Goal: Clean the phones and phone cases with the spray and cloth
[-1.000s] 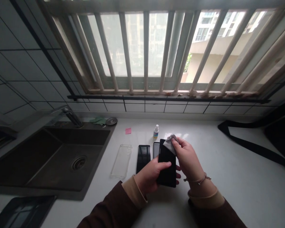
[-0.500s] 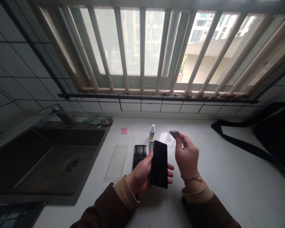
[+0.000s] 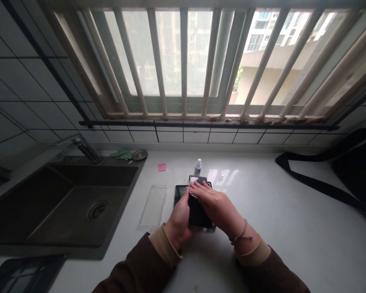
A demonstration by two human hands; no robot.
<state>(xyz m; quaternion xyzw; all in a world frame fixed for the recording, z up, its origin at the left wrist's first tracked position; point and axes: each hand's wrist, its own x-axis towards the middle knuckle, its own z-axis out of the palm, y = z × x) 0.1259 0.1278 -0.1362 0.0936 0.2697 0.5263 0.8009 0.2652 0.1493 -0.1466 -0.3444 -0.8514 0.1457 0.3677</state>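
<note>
Presently, from my distant post, I count two bare hands. The left hand (image 3: 178, 217) grips one black phone (image 3: 199, 215) by its side; the right hand (image 3: 215, 201) lies across the phone's upper part, fingers stretched straight, and I cannot tell if something is held beneath. One braided bracelet (image 3: 239, 235) circles the right wrist. The phone is at the middle of the smooth white counter (image 3: 277, 219). Just beside, one second phone (image 3: 179, 192), flat and glossy, is partly hidden. Around them I see one transparent rectangular case (image 3: 153, 205), one small white-capped bottle (image 3: 198, 167), and one square pink note (image 3: 161, 167). Farther, one dark sink (image 3: 97, 175) has one round metal cover (image 3: 139, 154) and one crumpled green cloth (image 3: 121, 154) at its edge. Rightward, one black strap (image 3: 305, 179) bends.
</note>
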